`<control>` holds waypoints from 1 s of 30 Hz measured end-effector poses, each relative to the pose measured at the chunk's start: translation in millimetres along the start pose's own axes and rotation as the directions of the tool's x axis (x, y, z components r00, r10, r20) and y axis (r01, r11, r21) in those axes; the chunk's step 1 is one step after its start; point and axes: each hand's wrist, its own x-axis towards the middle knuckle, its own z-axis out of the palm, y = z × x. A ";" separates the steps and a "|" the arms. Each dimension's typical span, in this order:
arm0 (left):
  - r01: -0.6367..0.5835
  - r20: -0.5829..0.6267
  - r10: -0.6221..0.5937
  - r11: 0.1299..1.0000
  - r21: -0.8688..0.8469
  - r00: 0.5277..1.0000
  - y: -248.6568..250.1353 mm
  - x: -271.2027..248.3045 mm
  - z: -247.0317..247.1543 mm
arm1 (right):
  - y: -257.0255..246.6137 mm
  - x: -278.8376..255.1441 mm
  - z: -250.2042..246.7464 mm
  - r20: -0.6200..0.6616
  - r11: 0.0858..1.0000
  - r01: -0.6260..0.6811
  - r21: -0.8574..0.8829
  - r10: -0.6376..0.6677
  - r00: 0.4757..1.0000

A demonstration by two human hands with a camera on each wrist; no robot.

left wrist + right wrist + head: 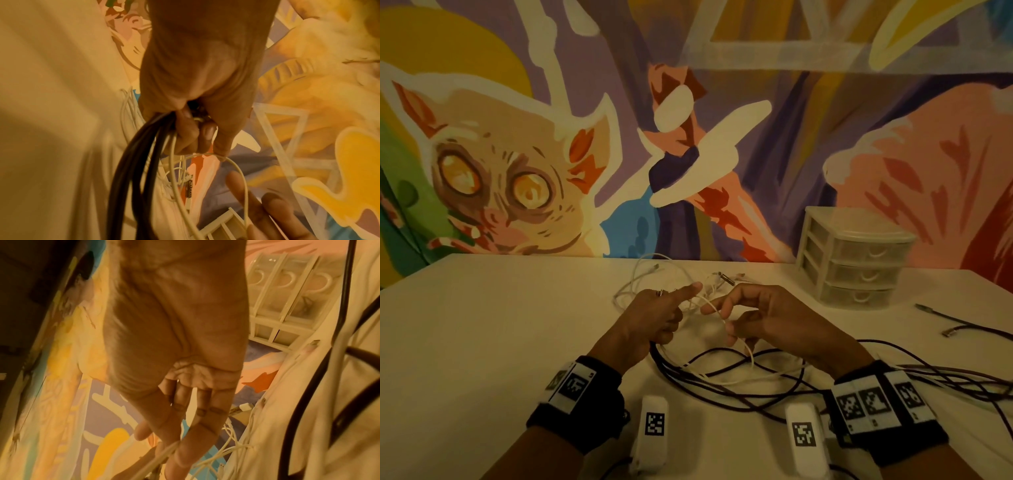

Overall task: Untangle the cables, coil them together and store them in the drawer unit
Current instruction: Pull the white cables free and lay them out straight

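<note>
A bundle of dark cables (722, 377) (127, 178) loops across the white table (482, 325), tangled with a thin white cable (751, 356) (242, 178). My left hand (671, 325) (193, 138) grips the dark strands and the white cable in curled fingers, index finger pointing forward. My right hand (726, 325) (170, 443) pinches the white cable between thumb and fingers, close to the left hand. More white cable (650, 274) (226, 449) with plugs lies behind the hands. The pale three-drawer unit (859, 260) (287, 288) stands at the back right, its drawers closed.
Two white tagged devices (654, 428) (804, 431) lie near the front edge between my wrists. Dark cable ends with plugs (945, 318) trail off to the right in front of the drawer unit. A painted wall (688, 137) rises behind the table.
</note>
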 end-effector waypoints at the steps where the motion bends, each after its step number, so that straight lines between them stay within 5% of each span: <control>1: 0.008 0.023 -0.008 1.000 0.005 1.000 0.2 -0.9 0.1 | -0.6 -0.3 0.7 0.021 1.000 0.002 0.003 -0.002 1.000; 4: -0.038 0.069 0.036 0.999 0.015 0.997 1.9 -4.6 0.9 | -1.0 2.0 1.9 0.032 0.997 -0.033 0.065 0.031 0.999; 9: -0.185 0.232 0.171 0.982 0.040 0.958 13.6 -19.3 6.1 | 6.0 9.7 3.4 -0.136 0.984 -0.082 0.161 0.105 0.985; 17: -0.300 0.476 0.251 0.953 0.029 0.843 20.1 -32.1 7.6 | 16.0 13.6 15.8 -0.157 0.998 -0.068 -0.008 0.066 0.985; 22: -0.286 0.506 0.292 0.954 -0.092 0.811 22.1 -33.5 4.1 | 24.7 21.0 5.8 -0.423 0.990 -0.117 -0.073 0.076 0.903; 25: -0.275 0.443 0.335 0.941 -0.197 0.832 24.2 -33.1 0.5 | 30.9 19.9 -9.5 -0.552 0.980 -0.161 0.121 0.201 0.809; 30: -0.268 0.345 0.330 0.939 -0.217 0.879 22.4 -31.9 4.8 | 14.0 11.8 -27.0 -0.418 0.865 0.035 0.501 0.206 0.885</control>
